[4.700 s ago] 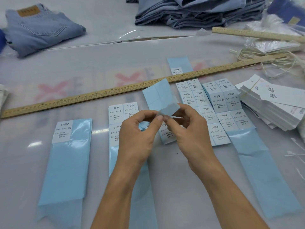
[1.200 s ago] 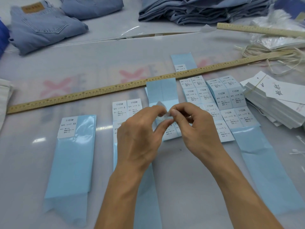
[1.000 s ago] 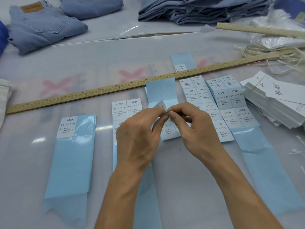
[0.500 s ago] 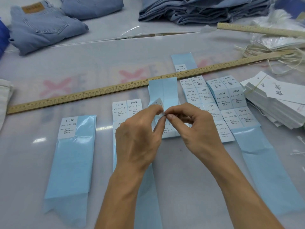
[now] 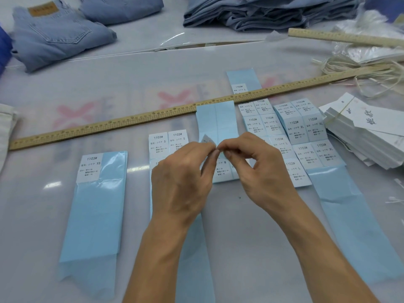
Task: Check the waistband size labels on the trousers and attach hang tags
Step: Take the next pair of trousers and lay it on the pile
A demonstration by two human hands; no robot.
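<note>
Garment workshop: jeans stacks (image 5: 262, 12), size-sticker sheets (image 5: 310, 132), hang tags (image 5: 367, 132), wooden ruler (image 5: 131, 119).

- Left hand (image 5: 182, 182) and right hand (image 5: 260, 171) bare: no gloves, rings or bands seen on the visible sides.
- Forearms uncovered from wrist down to the frame's bottom edge; no sleeve or cuff came into view.
- No watch or bracelet at either wrist.
- Fingernails cut short and unpainted, where visible on the right hand's fingers (image 5: 228, 154).
- Knuckles and tendons stood out on the back of the left hand.
- Nothing else of the person in view; clothing could not be told.
</note>
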